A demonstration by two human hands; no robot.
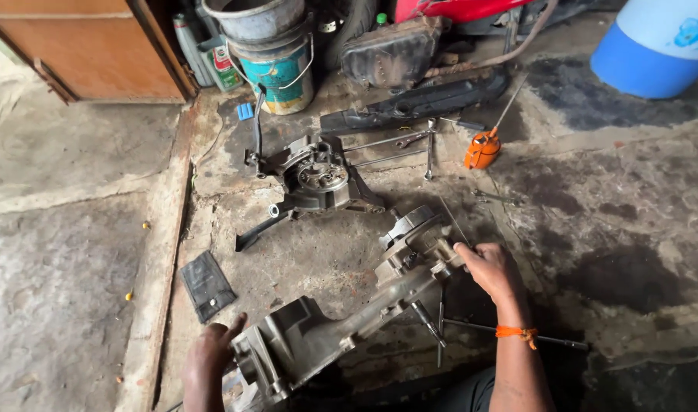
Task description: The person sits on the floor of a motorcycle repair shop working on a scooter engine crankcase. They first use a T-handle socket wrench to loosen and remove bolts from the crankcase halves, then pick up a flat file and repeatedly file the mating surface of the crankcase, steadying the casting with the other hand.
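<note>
Left hand (210,358) steadies the grey engine casing (341,320); right hand (490,268) touches its far end.

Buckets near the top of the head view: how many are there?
2, stacked: a grey metal bucket sits nested in a teal and white bucket, beside the wooden cabinet. More may be hidden in the clutter behind them.

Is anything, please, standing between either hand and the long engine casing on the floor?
Nothing visible does. The left hand rests on the engine casing's near end and the right hand touches its far end; loose tools lie beside it.
</note>
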